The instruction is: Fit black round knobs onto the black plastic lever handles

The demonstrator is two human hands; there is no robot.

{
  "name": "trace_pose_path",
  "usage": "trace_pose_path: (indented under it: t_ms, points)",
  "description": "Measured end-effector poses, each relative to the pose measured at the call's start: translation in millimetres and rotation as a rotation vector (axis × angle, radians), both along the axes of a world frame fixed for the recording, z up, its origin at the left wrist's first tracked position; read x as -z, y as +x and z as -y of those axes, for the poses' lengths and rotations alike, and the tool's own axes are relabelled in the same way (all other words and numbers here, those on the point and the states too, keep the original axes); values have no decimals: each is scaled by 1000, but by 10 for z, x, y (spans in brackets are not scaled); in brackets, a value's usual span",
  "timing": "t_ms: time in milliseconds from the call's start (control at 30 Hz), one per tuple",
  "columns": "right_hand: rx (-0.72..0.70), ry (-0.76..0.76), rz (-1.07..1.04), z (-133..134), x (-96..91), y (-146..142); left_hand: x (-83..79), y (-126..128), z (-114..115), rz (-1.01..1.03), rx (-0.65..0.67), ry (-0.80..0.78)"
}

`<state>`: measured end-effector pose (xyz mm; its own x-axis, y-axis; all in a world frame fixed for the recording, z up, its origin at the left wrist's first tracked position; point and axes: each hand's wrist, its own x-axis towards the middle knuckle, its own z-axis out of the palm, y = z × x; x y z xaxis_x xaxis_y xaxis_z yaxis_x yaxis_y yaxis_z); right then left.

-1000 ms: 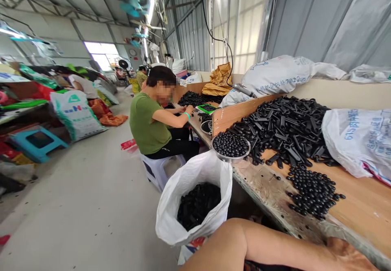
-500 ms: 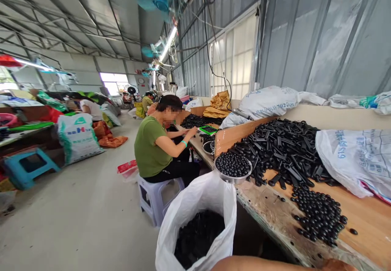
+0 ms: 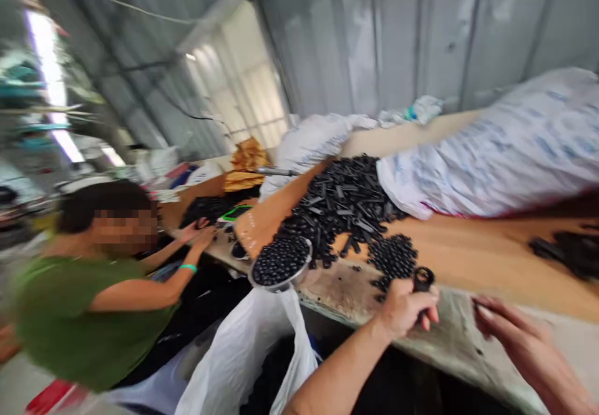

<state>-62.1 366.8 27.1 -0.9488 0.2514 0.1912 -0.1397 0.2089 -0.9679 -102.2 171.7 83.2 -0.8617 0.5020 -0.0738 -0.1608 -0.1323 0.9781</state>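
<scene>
In the head view, my left hand grips a black part, ring end up, above the table edge, just beside the loose beads. My right hand is near, fingers bent; whether they pinch anything, I cannot tell.

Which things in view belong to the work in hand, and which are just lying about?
In the work, as it looks:
left hand, gripping a black ring-ended part
right hand, apart from it
pile of black balls
heap of black parts
metal bowl full of black balls

Apparently just lying about:
orange-brown bag
white sack by the wall
</scene>
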Motion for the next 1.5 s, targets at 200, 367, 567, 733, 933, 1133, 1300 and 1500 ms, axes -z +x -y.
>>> trace_pose_path:
  t_ms: [200,367,567,733,933,1133,1300,1500]
  points:
    - [-180,-565,16,229,-186,24,120,9,-160,-47,47,-126]
    - [-281,-798,12,241,-221,65,167,-42,-167,-287,8,-227]
    - [-346,-1006,13,230,-152,42,128,-174,88,-888,-128,-686]
    - [-361,-1044,49,339,-122,74,179,-162,318,-778,-120,-782]
    - [-423,-962,52,493,-112,274,209,49,542,-109,150,-111]
    - [-454,-865,87,556,-122,389,233,223,610,303,366,169]
    - [-416,-855,92,545,-78,360,287,228,460,243,54,119]
    - [-399,-866,79,491,-40,347,271,202,383,151,-47,174]
